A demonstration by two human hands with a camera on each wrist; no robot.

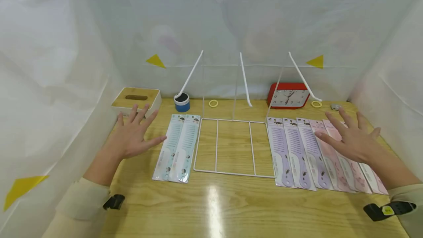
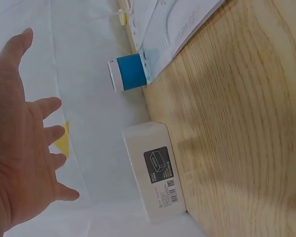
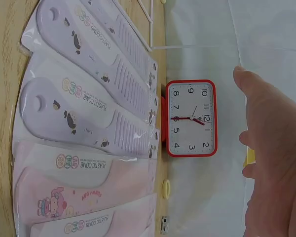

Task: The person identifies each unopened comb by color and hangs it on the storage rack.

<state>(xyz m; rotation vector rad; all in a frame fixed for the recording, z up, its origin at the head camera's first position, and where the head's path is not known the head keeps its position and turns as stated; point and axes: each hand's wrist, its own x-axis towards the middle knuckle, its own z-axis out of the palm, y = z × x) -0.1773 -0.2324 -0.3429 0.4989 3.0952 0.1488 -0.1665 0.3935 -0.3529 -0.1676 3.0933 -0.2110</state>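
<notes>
both hands are hovering with fingers spread and holding nothing, the left hand [image 1: 132, 135] beside the blue combs [image 1: 178, 148] at centre left, the right hand [image 1: 351, 137] over the pink combs [image 1: 343, 161] at right, seemingly about to grip one.

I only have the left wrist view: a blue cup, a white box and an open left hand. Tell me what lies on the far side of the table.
Observer: A row of packaged combs, purple then pink, lies flat at the right, with the right hand spread above the pink ones.
Operator: Report whether that hand grips anything.
Observer: No. Its fingers are straight and nothing is pinched.
Operator: Give me what stands behind the combs.
Observer: A red clock stands against the back wall.
Operator: Say what sits mid-table.
Observer: A white wire rack, with nothing in its three bays.
</notes>
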